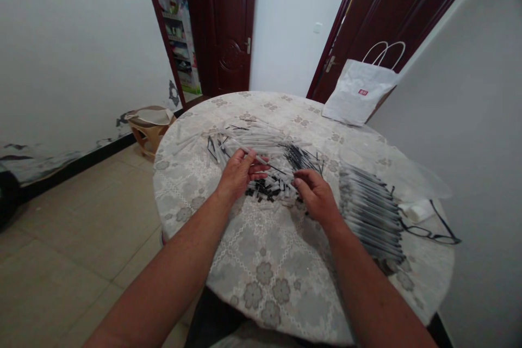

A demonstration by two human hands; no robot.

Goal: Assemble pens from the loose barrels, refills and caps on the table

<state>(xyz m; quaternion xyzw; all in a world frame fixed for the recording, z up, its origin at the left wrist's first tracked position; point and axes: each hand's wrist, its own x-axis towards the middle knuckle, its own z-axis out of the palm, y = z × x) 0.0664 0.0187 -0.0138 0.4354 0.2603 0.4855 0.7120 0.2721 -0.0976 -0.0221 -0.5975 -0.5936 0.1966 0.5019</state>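
Observation:
My left hand (238, 174) grips a thin pen (277, 168) with a pale barrel and a dark, narrow front part pointing right. Its fingers are partly spread beneath the pen. At the pen's dark end, my right hand (316, 193) has thumb and forefinger pinched together; what lies between them is too small to make out. Below the hands is a heap of small black caps (261, 189) and whitish caps (285, 191). Behind them lie many pale pen barrels (261, 140) and a bundle of dark pen refills (300, 156).
On the right, rows of pens (371, 212) lie side by side near clear plastic film (420, 174) and black-framed glasses (432, 235). A white paper bag (361, 89) stands at the round table's back edge. The flowered tablecloth (265, 277) shows in front. A wooden stool (149, 125) is left.

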